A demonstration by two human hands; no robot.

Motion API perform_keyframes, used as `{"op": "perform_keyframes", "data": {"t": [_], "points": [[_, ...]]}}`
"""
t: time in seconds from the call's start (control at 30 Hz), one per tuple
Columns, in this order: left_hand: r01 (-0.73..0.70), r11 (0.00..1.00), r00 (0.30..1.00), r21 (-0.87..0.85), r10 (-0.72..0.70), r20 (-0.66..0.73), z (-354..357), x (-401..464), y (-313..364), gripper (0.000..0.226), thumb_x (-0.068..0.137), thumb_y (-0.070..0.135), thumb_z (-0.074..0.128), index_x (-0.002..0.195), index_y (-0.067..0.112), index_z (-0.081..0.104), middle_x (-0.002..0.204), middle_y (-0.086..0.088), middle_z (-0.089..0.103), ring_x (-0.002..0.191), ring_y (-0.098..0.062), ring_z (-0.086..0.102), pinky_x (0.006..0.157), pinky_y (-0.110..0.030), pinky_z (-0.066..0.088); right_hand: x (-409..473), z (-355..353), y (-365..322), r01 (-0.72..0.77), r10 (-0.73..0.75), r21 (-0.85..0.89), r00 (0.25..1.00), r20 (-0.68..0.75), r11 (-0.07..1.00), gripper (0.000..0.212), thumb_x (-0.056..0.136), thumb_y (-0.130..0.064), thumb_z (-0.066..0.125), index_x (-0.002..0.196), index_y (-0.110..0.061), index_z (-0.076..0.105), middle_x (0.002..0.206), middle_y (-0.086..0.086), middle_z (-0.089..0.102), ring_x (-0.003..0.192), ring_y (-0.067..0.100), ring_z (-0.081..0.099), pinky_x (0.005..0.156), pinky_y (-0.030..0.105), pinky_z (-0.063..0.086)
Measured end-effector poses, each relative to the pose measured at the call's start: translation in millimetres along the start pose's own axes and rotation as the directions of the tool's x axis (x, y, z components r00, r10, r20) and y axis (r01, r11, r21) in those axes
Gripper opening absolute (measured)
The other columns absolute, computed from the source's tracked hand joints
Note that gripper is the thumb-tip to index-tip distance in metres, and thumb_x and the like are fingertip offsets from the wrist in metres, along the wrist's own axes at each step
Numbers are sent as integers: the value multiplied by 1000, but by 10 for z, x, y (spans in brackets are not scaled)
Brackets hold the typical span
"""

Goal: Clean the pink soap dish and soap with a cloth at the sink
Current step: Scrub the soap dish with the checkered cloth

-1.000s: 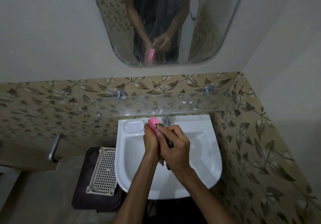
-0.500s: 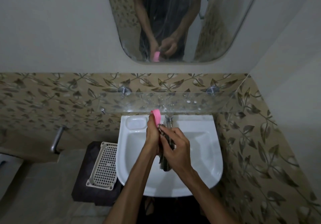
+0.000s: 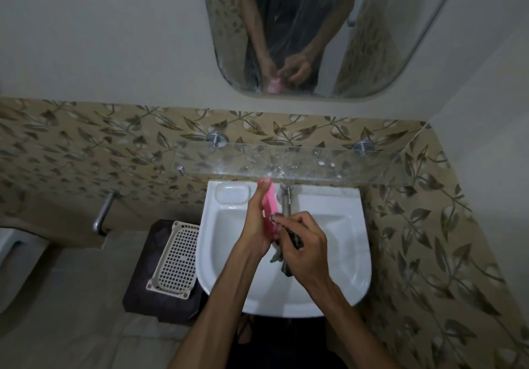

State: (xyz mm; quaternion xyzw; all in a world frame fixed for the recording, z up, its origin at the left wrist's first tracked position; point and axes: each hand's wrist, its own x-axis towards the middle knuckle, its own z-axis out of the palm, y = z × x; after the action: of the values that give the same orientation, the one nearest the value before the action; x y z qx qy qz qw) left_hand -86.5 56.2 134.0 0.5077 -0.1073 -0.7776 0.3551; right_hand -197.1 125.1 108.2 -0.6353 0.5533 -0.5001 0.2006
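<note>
left hand (image 3: 254,225) over sink (image 3: 337,291) bowl, fingers wrapped round pink soap dish (image 3: 270,208), dish held on edge, top end near tap (image 3: 286,199); right hand (image 3: 306,251) just beside it, fingers curled, pinching dark cloth (image 3: 286,257) against dish; cloth hangs into bowl; soap itself can't tell; glass shelf (image 3: 315,165) above sink, white basket (image 3: 177,257) left of sink, mirror (image 3: 372,39) higher up

A home bathroom: white wall-hung sink (image 3: 355,242) with tap (image 3: 286,199), glass shelf (image 3: 315,165), mirror (image 3: 372,39), leaf-patterned tiles (image 3: 86,145).
</note>
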Motion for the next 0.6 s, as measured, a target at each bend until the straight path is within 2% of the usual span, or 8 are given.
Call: {"op": "perform_keyframes", "data": {"t": [0.1, 0.23, 0.3, 0.33, 0.4, 0.47, 0.5, 0.6], "points": [[56, 994, 998, -94, -59, -31, -38, 68, -52, 86, 77, 78, 68, 118, 3, 64, 61, -6, 66, 55, -23, 66, 62, -31, 51, -32, -14, 61, -30, 30, -14, 1000, -2, 999, 35, 92, 4, 73, 117, -20, 78, 89, -3, 58, 69, 2, 60, 59, 12, 50], [47, 942, 999, -334, -50, 0, -148, 106, -44, 92, 83, 78, 57, 130, -1, 57, 106, -21, 71, 98, -36, 68, 78, -44, 55, -136, 75, 84, -52, 49, 24, 994, 95, 998, 26, 95, -2, 72, 116, -15, 80, 94, -5, 64, 72, 2, 66, 65, 16, 56], [24, 911, 1000, -411, -21, 12, -249, 140, 1, 99, 84, 77, 57, 140, -4, 50, 121, -24, 62, 106, -38, 62, 83, -48, 53, -219, 98, 94, -192, 181, 93, 977, 108, 977, 23, 95, -3, 71, 110, -17, 81, 95, -3, 71, 79, 4, 69, 69, 15, 55], [7, 914, 1000, -407, -3, 8, -311, 159, 25, 100, 85, 77, 56, 142, -5, 49, 128, -26, 60, 109, -39, 60, 86, -50, 53, -209, 94, 99, -340, 329, 180, 940, 88, 923, 23, 96, -3, 70, 106, -20, 81, 96, -2, 75, 83, 4, 70, 72, 15, 55], [-20, 951, 1000, -308, 13, -22, -452, 207, 12, 97, 89, 75, 51, 141, -7, 52, 133, -32, 59, 107, -41, 62, 91, -50, 53, -101, 86, 129, -649, 692, 418, 719, 63, 636, 23, 97, -6, 69, 101, -26, 78, 98, -1, 77, 91, 14, 70, 78, 27, 56], [5, 985, 999, -174, -12, -39, -540, 236, -90, 93, 91, 74, 47, 137, -7, 56, 117, -33, 66, 96, -41, 67, 86, -48, 55, 30, 83, 148, -737, 884, 636, 431, 184, 227, 18, 99, -7, 66, 104, -21, 74, 101, 8, 74, 93, 23, 68, 81, 39, 56], [29, 989, 998, -148, -36, -47, -561, 237, -168, 91, 90, 74, 48, 133, -6, 57, 107, -31, 70, 90, -41, 69, 82, -46, 55, 70, 88, 146, -716, 894, 695, 350, 279, 63, 15, 100, -7, 63, 109, -14, 71, 105, 12, 72, 94, 26, 67, 82, 42, 56], [43, 981, 994, -190, -60, -87, -558, 280, -387, 83, 90, 73, 52, 124, -2, 61, 81, -22, 75, 69, -34, 74, 64, -37, 58, 102, 123, 92, -628, 834, 739, 252, 492, -246, 24, 99, -11, 62, 120, 0, 64, 106, 20, 71, 89, 29, 70, 79, 40, 61]]}}
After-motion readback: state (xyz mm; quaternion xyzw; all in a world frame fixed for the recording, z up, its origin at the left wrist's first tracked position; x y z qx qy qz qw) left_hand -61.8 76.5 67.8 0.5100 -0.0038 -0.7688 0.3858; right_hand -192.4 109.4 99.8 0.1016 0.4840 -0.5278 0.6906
